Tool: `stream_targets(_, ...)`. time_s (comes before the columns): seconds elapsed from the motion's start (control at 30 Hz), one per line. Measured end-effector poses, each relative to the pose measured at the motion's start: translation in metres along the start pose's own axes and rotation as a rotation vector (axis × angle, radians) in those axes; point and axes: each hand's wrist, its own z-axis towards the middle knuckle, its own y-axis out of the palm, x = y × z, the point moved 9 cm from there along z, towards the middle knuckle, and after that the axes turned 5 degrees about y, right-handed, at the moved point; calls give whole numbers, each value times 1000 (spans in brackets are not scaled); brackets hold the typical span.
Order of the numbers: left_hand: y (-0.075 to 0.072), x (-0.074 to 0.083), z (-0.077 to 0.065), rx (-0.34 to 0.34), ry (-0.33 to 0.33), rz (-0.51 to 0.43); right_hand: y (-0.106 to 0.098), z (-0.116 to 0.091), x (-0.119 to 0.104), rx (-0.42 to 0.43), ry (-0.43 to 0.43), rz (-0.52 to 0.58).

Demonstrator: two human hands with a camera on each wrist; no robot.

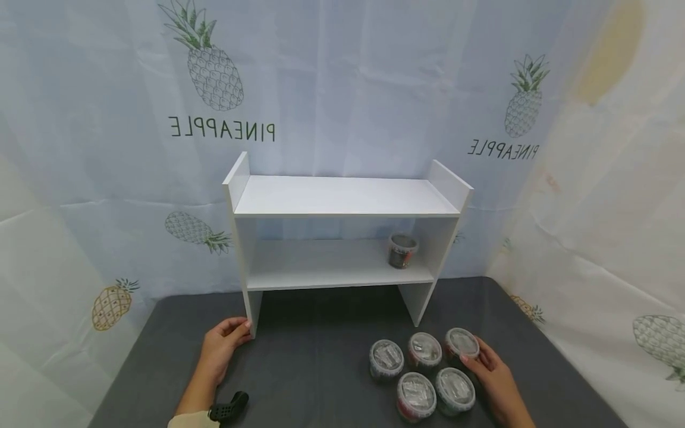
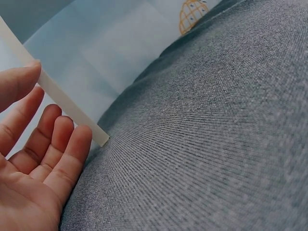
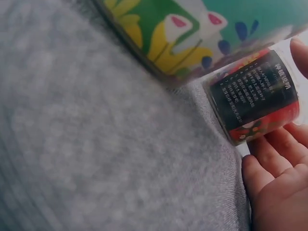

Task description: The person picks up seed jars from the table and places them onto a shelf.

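Note:
At the table's left, my left hand [image 1: 218,351] pinches the lower front edge of the side panel of a white two-tier shelf [image 1: 342,197]. In the left wrist view, thumb and forefinger meet on the panel [image 2: 72,107], the other fingers loosely bent beside it. On the right, my right hand [image 1: 496,377] grips a lidded plastic tub [image 1: 462,343] from its right side. That tub [image 3: 257,96] carries a dark printed label with red below. Several similar tubs [image 1: 416,393] with clear lids stand close by on its left. One tub [image 1: 402,251] sits on the middle shelf, at its right end.
A dark grey cloth [image 1: 310,362] covers the table. Behind and to both sides hangs a pale curtain [image 1: 342,83] with pineapple prints. My left wrist wears a black band [image 1: 229,407]. In the right wrist view a colourful tub [image 3: 207,38] looms close at the top.

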Motion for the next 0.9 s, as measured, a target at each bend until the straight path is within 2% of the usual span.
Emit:
stream_targets(0.17,1,-5,1,1,-25,16,-2,0,8,0,4,-1)
stream_targets(0.33,1,-4,2,9,-15,15,-1,3,7,-34,-29,60)
stream_targets(0.53,0,-1,1,2,2,10,-1,2,4,-37,-70,127)
stream_targets(0.9,-2,-1,2,7,10,43,-1,-2,4,-19,-34,150)
